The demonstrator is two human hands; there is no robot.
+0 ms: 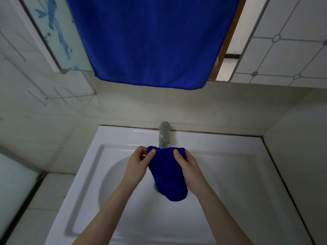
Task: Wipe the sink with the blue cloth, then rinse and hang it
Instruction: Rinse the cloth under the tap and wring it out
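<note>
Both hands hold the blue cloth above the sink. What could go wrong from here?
1. The left hand and right hand pinch only the top of the blue cloth; it may slip into the sink and cover the drain.
2. It hangs close to the faucet, so running water could splash off it.
3. Raised wet, it could dampen the hanging towel.

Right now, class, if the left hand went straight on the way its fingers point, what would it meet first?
The left hand pinches the blue cloth, so that comes first; beyond it, probably the faucet just behind the cloth's top edge, though depth is unclear.
</note>
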